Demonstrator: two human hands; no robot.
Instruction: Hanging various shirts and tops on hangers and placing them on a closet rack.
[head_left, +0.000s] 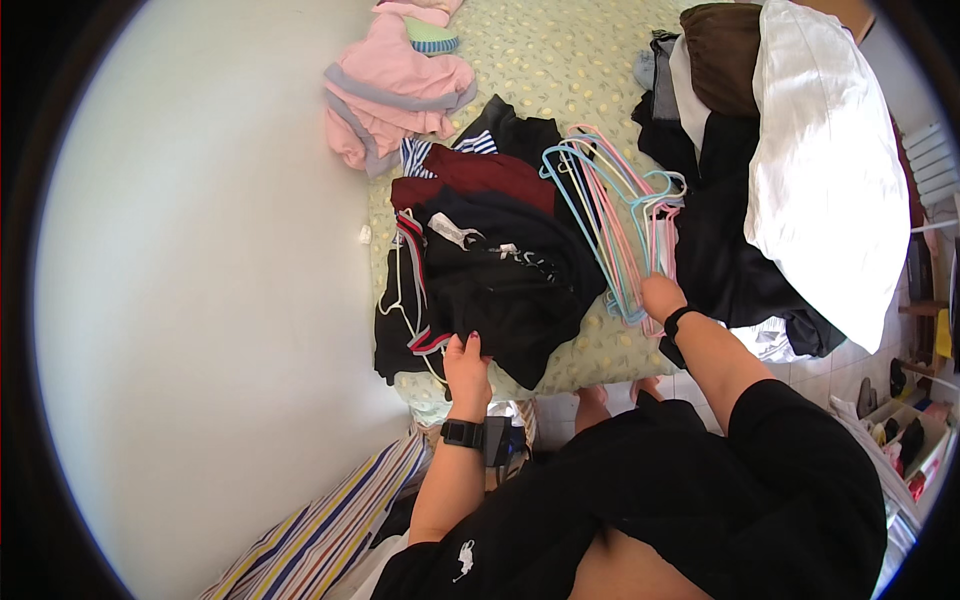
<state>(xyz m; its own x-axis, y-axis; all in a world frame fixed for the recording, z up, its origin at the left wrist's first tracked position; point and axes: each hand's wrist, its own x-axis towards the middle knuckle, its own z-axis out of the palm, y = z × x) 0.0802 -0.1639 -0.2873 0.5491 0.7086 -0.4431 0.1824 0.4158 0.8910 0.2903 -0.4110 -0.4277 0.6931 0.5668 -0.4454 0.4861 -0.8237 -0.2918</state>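
My left hand (468, 373) pinches a black garment (499, 315) beside its red-and-grey striped collar (430, 342). A white hanger (400, 277) runs along that collar, its hook pointing left and its lower end close to my left hand. My right hand (661, 298) is closed around the near end of some plastic hangers (607, 225) in blue, pink and white. The hangers lie in a loose bundle, partly over the dark clothes. My fingers hide exactly which hangers are gripped.
A maroon garment (487, 176) lies under the black one on the patterned bed sheet (540, 45). Pink bedding (397, 82) rests against the white wall (202, 247). On the right are black clothes (720, 240) and a large white cloth (821, 172). Striped fabric (322, 525) hangs lower left.
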